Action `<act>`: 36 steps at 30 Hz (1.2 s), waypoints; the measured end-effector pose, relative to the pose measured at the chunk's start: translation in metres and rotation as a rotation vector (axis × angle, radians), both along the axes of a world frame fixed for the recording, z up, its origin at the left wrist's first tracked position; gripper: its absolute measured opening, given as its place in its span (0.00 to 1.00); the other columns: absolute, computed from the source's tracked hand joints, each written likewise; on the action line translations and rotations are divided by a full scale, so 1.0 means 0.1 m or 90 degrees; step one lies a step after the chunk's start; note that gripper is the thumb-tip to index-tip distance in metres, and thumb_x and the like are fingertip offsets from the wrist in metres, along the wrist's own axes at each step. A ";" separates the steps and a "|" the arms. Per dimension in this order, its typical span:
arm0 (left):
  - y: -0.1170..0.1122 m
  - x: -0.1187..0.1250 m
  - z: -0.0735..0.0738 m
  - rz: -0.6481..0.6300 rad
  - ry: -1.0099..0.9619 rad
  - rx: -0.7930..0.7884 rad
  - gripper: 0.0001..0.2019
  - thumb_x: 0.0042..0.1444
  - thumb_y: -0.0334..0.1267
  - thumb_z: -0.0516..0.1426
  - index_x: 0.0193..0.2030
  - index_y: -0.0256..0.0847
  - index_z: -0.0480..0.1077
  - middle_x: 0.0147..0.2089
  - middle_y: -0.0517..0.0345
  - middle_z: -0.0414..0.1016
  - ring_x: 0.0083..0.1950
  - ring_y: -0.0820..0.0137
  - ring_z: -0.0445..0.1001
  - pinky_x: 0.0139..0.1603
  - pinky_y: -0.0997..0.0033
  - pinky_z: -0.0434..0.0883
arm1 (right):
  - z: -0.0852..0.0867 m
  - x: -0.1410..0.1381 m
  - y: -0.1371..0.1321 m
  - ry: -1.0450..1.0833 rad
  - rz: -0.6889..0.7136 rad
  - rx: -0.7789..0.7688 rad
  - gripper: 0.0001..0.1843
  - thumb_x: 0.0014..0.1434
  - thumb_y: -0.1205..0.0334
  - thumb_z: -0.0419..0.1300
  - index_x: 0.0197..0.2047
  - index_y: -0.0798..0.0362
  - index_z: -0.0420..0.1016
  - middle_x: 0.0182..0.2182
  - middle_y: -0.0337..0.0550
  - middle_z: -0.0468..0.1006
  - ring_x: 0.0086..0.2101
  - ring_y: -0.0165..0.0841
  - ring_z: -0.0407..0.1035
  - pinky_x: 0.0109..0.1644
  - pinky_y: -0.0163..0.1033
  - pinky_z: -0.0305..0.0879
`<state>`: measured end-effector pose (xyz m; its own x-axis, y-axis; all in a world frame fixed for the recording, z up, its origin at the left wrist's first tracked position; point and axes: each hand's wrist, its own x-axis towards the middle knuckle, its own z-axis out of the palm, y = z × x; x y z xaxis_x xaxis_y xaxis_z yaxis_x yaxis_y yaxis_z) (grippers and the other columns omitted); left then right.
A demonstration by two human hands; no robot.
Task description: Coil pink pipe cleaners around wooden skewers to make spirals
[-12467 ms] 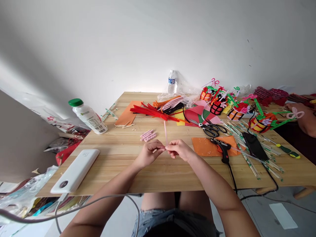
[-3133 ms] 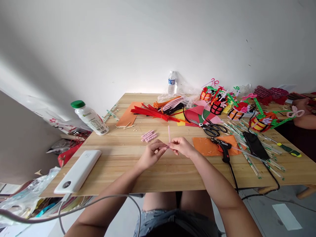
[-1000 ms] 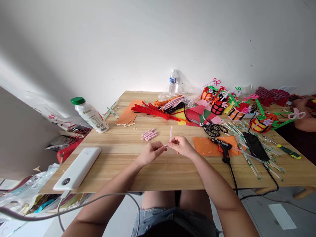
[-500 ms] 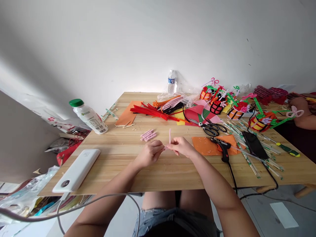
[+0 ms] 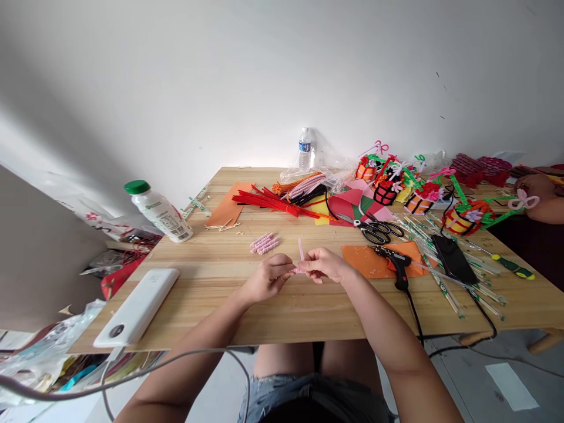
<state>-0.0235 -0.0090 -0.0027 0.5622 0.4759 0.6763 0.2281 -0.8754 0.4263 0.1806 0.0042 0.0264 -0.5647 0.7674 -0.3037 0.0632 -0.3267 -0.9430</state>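
Note:
Between my two hands, low over the front middle of the table, is a pink pipe cleaner [image 5: 301,249]. One end of it sticks up above my right hand [image 5: 325,265], whose thumb and fingers pinch it. My left hand [image 5: 269,278] is closed on the other, coiled part; its fingers hide most of that piece. Just beyond my left hand lie several pink coiled pipe cleaners [image 5: 264,242] in a small pile. To the right of my right hand are a sheet of orange felt [image 5: 356,262] and a black glue gun [image 5: 402,271].
Scissors [image 5: 378,230], red pipe cleaners [image 5: 268,201] and coloured sheets lie behind my hands. Small flower baskets [image 5: 420,202], a phone [image 5: 453,258] and a screwdriver [image 5: 513,266] are at right. A power bank [image 5: 141,305] and bottle [image 5: 161,212] stand left. Another person's hand [image 5: 540,189] is at far right.
The upright end of the pink pipe cleaner has become shorter and leans slightly left. My hands have shifted a little while still holding it.

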 end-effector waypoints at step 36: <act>-0.04 0.09 0.01 0.075 0.018 -0.245 0.18 0.63 0.42 0.51 0.28 0.34 0.74 0.26 0.56 0.66 0.29 0.74 0.64 0.31 0.74 0.62 | -0.11 -0.04 0.03 -0.111 -0.076 0.151 0.20 0.47 0.49 0.67 0.21 0.55 0.65 0.14 0.32 0.67 0.13 0.22 0.56 0.14 0.29 0.51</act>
